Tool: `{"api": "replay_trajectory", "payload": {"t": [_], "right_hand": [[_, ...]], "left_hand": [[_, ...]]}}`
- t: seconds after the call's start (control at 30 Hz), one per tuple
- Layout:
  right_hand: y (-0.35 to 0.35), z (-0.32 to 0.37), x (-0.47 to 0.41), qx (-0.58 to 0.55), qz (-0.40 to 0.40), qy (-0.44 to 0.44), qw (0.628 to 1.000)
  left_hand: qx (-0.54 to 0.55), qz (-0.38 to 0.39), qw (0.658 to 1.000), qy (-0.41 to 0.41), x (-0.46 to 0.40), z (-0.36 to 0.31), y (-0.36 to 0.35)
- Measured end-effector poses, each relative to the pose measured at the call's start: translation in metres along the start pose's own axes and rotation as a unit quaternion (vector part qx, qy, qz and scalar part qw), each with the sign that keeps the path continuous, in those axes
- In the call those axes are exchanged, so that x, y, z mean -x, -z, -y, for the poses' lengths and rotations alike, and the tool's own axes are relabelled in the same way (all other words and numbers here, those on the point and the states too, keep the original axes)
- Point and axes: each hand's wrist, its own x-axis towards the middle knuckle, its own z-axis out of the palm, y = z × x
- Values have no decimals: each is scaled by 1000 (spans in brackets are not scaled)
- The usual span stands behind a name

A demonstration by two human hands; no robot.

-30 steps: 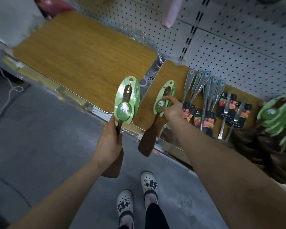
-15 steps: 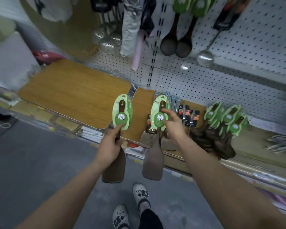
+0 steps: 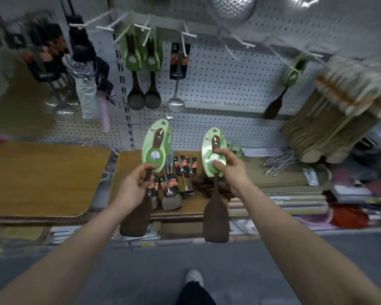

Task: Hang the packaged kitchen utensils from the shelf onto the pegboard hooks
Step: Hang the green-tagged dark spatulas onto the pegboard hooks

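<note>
In front of the shelf's front edge, both hands hold a packaged wooden spatula upright, each long axis running near vertical: dark blade down below the edge, green card up toward the pegboard. The left hand wraps its fingers round the handle of the left spatula, just under the round label. The right hand pinches the right spatula at its card, thumb on the label and forefinger higher on the handle. The two packs stand well apart, side by side, card tops level with the pegboard's lower rows.

The white hooks jut out well above both hands, along the board's top rail. Two green-carded ladles already hang left of centre, a steel ladle beside them, and a lone green-carded utensil farther right. The bare hooks between those look closer to the right hand, so I judge that pack goes up first, raised straight with its card hole leading. More packs lie on the shelf behind the hands.
</note>
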Motion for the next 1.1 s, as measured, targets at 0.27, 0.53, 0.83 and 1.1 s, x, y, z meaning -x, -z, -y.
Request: {"api": "replay_trajectory", "payload": {"t": [0.27,0.53,0.83,1.1], "right_hand": [[92,36,-22,-15,-26,52,998],[210,59,-76,-14,-52,92,994],[319,77,-117,-20,-69,138,988],[355,92,-141,-22,-47,161,986]], "left_hand": [[-38,53,995,-72,-45,-62,-65],[-38,56,992,-104,-100,-124,-171],[-65,66,988,-123,-134,-172,-270],[-72,43,989,-118,-146,-196,-304]]}}
